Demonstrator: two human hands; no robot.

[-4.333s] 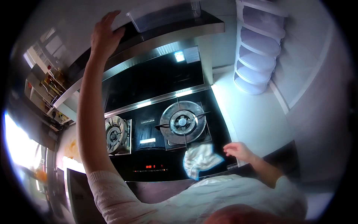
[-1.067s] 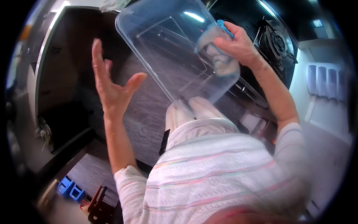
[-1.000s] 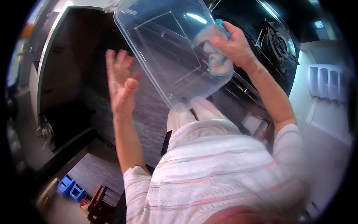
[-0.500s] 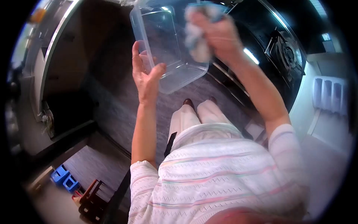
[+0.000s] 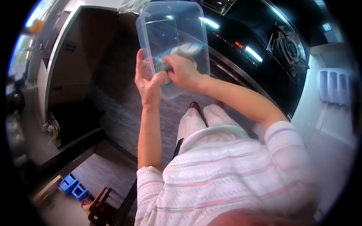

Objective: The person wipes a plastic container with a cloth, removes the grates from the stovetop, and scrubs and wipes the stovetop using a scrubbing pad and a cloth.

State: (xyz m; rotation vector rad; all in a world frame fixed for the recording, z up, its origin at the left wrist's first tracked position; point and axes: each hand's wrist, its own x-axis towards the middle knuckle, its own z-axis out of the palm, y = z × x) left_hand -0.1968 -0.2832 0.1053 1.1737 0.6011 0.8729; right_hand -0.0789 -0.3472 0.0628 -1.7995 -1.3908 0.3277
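Observation:
A clear plastic container (image 5: 190, 22) is held up in front of me, above the floor, with its inside facing me. My left hand (image 5: 148, 81) grips its left wall near the lower corner, thumb toward the near side and fingers around the outside. My right hand (image 5: 184, 73) is closed on a white and teal cloth (image 5: 190, 49) at the lower part of the container. The cloth bunches under the fingers and partly spreads to the right. The right fingers are somewhat blurred and close to the left thumb.
A black cooker front with a lit red display (image 5: 239, 45) stands to the right, and a gas burner (image 5: 289, 47) lies beyond it. White slotted rack (image 5: 335, 86) at far right. Blue stools (image 5: 73, 187) and a brown wooden chair (image 5: 101, 207) are at lower left.
My right hand has moved with the cloth from the container's upper right side down and left, near my left thumb. The container has turned slightly more upright in view.

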